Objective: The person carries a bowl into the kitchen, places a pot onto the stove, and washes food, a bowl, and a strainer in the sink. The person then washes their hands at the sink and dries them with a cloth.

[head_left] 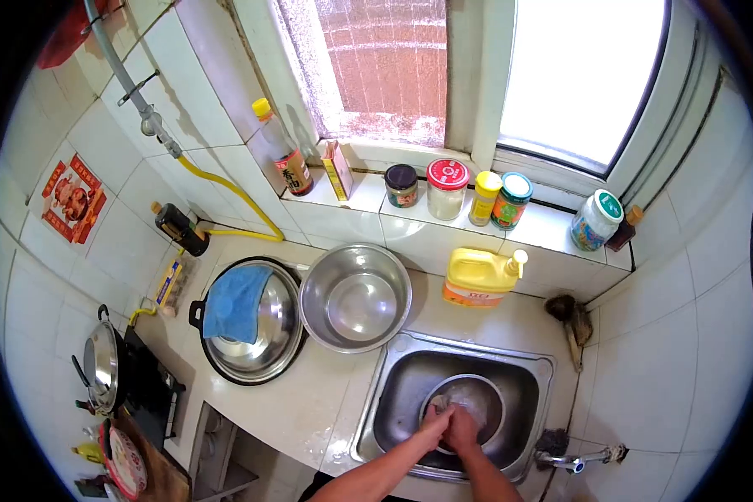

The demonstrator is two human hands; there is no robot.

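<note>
Both my hands are close together over a round metal bowl (500, 400) that stands in the steel sink (397, 372). My left hand (434, 423) is closed, its fingers meeting the right hand at the bowl's left side. My right hand (461, 429) is also closed and reaches down into the bowl. Something pale shows at the fingertips, too small to name. The bowl seems to hold cloudy water, and its near rim is partly hidden by my hands.
A large steel basin (360, 305) and a lidded pan (259, 356) with a blue cloth (236, 303) stand left of the sink. Behind it is a yellow pump bottle (477, 280). A faucet (573, 460) juts from the right wall; a brush (571, 322) leans at the corner.
</note>
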